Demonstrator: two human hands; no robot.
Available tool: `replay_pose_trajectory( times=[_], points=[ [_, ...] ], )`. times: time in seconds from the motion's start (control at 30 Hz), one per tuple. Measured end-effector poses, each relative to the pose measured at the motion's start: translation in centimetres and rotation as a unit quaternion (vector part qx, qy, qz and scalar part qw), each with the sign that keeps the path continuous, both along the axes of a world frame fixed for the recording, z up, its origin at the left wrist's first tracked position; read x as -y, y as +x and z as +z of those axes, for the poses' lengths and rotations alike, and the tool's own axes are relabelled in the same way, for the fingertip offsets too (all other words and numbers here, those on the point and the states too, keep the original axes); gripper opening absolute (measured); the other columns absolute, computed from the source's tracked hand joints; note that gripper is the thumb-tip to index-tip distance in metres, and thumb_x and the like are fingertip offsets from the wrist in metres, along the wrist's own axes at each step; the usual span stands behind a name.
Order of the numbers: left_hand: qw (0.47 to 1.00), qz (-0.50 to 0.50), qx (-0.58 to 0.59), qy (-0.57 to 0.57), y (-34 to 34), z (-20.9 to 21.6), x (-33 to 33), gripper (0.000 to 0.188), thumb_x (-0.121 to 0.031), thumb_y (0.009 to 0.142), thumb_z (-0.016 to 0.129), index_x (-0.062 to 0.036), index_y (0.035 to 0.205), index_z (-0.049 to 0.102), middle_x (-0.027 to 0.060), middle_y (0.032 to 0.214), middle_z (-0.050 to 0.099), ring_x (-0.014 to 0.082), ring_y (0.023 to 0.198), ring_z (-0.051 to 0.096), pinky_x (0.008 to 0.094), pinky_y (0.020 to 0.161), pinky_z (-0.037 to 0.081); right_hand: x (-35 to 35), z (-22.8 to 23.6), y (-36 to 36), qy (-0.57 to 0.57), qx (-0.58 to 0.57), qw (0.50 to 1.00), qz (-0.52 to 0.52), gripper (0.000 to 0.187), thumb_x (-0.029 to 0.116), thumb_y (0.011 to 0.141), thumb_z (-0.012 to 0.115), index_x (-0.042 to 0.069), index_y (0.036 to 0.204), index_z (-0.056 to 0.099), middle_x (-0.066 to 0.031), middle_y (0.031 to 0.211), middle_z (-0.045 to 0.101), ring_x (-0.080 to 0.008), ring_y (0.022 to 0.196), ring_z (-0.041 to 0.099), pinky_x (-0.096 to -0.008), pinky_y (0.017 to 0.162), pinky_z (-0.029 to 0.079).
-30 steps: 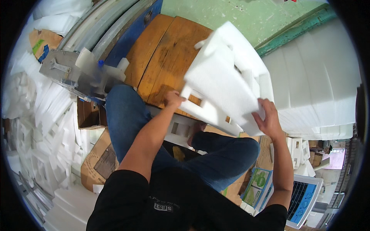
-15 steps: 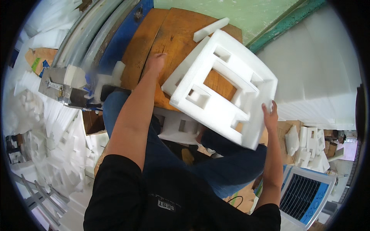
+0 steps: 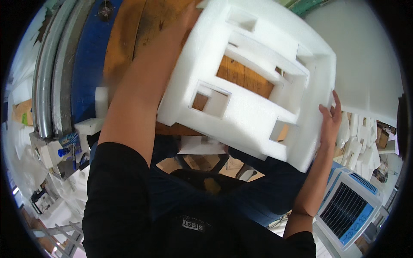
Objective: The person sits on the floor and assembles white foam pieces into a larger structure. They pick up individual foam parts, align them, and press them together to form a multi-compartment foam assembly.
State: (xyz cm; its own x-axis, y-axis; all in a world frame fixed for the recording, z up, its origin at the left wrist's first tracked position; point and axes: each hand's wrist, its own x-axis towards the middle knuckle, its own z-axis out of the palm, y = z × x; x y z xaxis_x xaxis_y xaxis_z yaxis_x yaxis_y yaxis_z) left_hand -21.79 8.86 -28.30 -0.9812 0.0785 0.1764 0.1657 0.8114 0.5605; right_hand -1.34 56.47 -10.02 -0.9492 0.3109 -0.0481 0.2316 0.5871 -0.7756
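Note:
A large white foam packing frame (image 3: 254,114) with several square cut-outs is tilted in front of me over the wooden tabletop (image 3: 124,47). On its right side wall, my right hand (image 3: 330,122) supports it, with thumb and fingers spread along the edge. My left hand (image 3: 194,12) reaches to the frame's far left edge at the top of the view. Blur and the foam hide its fingers. Brown wood shows through the big middle opening.
To the left run grey metal rails (image 3: 51,73) beside a blue board (image 3: 92,64). Stacked white foam sheets (image 3: 365,56) stand at the right. A white-and-blue air cooler (image 3: 348,210) stands low right, near cut foam pieces (image 3: 359,137). My legs are under the table edge.
The foam frame looks larger and closer. My left hand has moved from the bare tabletop to the frame's far left edge. My right hand stays at its right side. The view has shifted.

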Motion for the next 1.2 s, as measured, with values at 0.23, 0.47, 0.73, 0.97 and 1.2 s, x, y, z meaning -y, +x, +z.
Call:
replay_pose_trajectory(
  times=[0.23, 0.47, 0.73, 0.97, 1.2],
  points=[
    [0.981, 0.117, -0.077, 0.132, 0.8, 5.2, 1.9, 0.068, -0.013, 0.094, 0.070, -0.0139, 0.154, 0.038, 0.0213, 0.126, 0.065, 0.0315, 0.111, 0.061, 0.0401, 0.093, 0.052, 1.5, -2.2, -2.9, -0.012, 0.001, 1.000, -0.002, 0.073, 0.010, 0.086, 0.066, 0.012, 0.155, 0.044, -0.0260, 0.132, 0.062, -0.0296, 0.114, 0.066, -0.0379, 0.098, 0.053],
    [0.883, 0.231, -0.133, 0.386, 10.2, 14.5, 9.6, 0.088, -0.001, 0.092, 0.072, -0.0109, 0.165, 0.022, 0.0167, 0.114, 0.074, 0.0246, 0.091, 0.073, 0.0340, 0.078, 0.060, 2.4, -2.8, -2.9, 0.030, 0.039, 0.998, 0.027, 0.071, 0.017, 0.088, 0.070, 0.009, 0.154, 0.045, -0.0257, 0.138, 0.058, -0.0320, 0.118, 0.064, -0.0409, 0.101, 0.052],
    [0.762, 0.129, -0.040, 0.633, 28.0, 22.9, -1.9, 0.052, -0.003, 0.097, 0.065, -0.0044, 0.143, 0.041, 0.0190, 0.136, 0.057, 0.0355, 0.119, 0.065, 0.0508, 0.101, 0.060, 9.5, 2.5, 2.3, -0.047, -0.198, 0.951, 0.234, 0.067, 0.028, 0.094, 0.075, 0.002, 0.150, 0.048, -0.0203, 0.143, 0.056, -0.0314, 0.128, 0.058, -0.0444, 0.106, 0.049],
    [0.731, -0.045, 0.133, 0.668, 37.3, 16.9, -13.7, 0.070, 0.009, 0.092, 0.067, -0.0022, 0.151, 0.031, 0.0140, 0.139, 0.056, 0.0202, 0.129, 0.057, 0.0389, 0.106, 0.052, 21.2, 9.4, 6.7, -0.130, -0.026, 0.875, 0.466, 0.075, 0.026, 0.098, 0.070, 0.008, 0.160, 0.032, -0.0241, 0.129, 0.063, -0.0268, 0.118, 0.063, -0.0402, 0.100, 0.049],
    [0.735, 0.045, 0.045, 0.675, 34.4, 16.9, -9.1, 0.060, 0.005, 0.093, 0.067, -0.0013, 0.145, 0.038, 0.0153, 0.133, 0.062, 0.0242, 0.123, 0.062, 0.0373, 0.103, 0.052, 31.5, 10.6, 4.6, 0.037, -0.191, 0.773, 0.603, 0.075, 0.012, 0.094, 0.068, 0.011, 0.161, 0.035, -0.0284, 0.134, 0.064, -0.0422, 0.124, 0.064, -0.0439, 0.105, 0.048]
  ],
)
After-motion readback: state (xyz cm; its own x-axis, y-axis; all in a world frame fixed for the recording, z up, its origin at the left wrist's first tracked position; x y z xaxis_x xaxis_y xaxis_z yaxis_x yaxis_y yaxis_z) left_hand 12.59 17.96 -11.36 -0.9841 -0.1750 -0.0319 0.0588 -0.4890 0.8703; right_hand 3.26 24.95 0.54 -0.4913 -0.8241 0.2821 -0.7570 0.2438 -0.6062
